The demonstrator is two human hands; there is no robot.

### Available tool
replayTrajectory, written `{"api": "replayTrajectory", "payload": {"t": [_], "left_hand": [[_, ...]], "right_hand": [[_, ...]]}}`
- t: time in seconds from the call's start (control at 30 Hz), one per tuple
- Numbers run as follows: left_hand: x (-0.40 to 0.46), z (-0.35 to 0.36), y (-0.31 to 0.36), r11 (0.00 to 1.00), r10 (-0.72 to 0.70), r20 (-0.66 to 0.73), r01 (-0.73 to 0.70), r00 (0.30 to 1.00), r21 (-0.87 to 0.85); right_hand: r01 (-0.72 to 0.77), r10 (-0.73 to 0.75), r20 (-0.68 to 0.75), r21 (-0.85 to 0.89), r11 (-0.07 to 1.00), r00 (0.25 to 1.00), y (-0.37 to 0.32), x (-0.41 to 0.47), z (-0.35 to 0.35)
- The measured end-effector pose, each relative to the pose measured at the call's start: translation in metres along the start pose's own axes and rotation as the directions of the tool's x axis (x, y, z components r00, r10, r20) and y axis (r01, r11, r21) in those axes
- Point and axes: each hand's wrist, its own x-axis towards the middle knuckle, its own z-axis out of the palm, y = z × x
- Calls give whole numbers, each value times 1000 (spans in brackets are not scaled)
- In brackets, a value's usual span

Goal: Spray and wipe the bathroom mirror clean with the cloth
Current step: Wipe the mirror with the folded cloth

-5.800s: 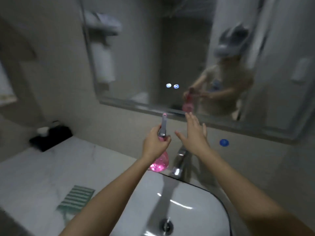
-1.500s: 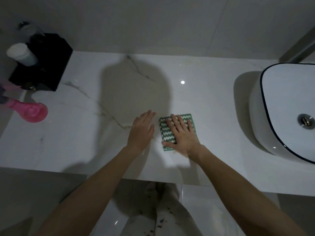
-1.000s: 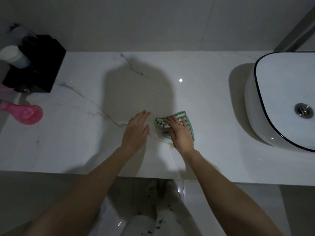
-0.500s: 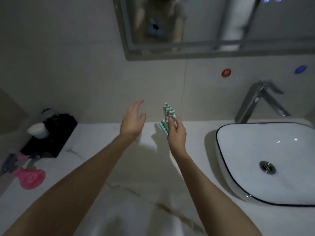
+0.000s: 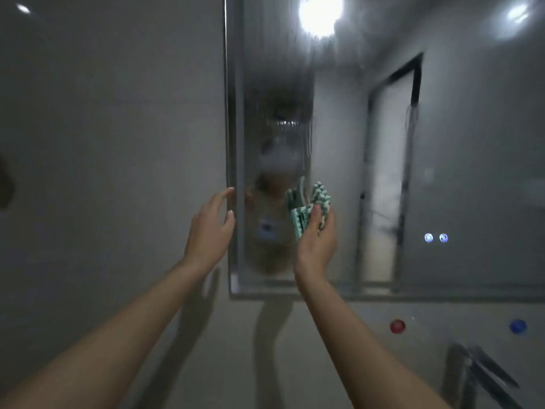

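Note:
The bathroom mirror [image 5: 383, 143] fills the upper right, its glass streaked and foggy near the left frame edge. My right hand [image 5: 317, 240] holds the crumpled green-and-white zigzag cloth [image 5: 309, 206] up in front of the mirror's lower left part; whether the cloth touches the glass I cannot tell. My left hand [image 5: 211, 228] is raised with relaxed fingers beside the mirror's left frame, fingertips near its edge. The pink spray bottle is out of view.
A grey tiled wall [image 5: 103, 143] lies left of the mirror. Below the mirror are a red dot [image 5: 397, 326] and a blue dot [image 5: 517, 326] on the wall. The chrome tap [image 5: 477, 376] shows at the bottom right.
My right hand picked the cloth off the counter and lifted it to the mirror. My left hand rose alongside. The view swung up from the counter to the mirror.

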Motion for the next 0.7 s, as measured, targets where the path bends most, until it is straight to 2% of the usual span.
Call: {"api": "replayTrajectory", "payload": {"t": [0.13,0.23,0.3,0.4,0.5,0.57,0.7], "left_hand": [[100,-19,-3,991,133,-42,-132,990,24],[168,-28,-7,972,232,-68,-228,970,50],[206,-32,-11,956,292,-100,-288,951,55],[243,-38,-20,951,309,-156,-308,938,33],[262,-37,-34,937,345,-205,-350,916,13],[270,-31,-44,917,389,-222,-399,894,2],[285,-21,-43,888,446,-233,-459,864,-4]], "right_hand": [[133,-129,-95,39,990,987,-43,51,73],[275,-276,-108,-27,961,955,-71,96,127],[404,-415,-71,-126,906,907,-85,122,158],[553,-542,136,-342,760,829,-86,145,193],[666,-614,332,-590,457,716,-59,150,211],[696,-684,349,-641,324,640,-43,153,216],[746,-726,419,-638,191,545,-53,171,219]]}}
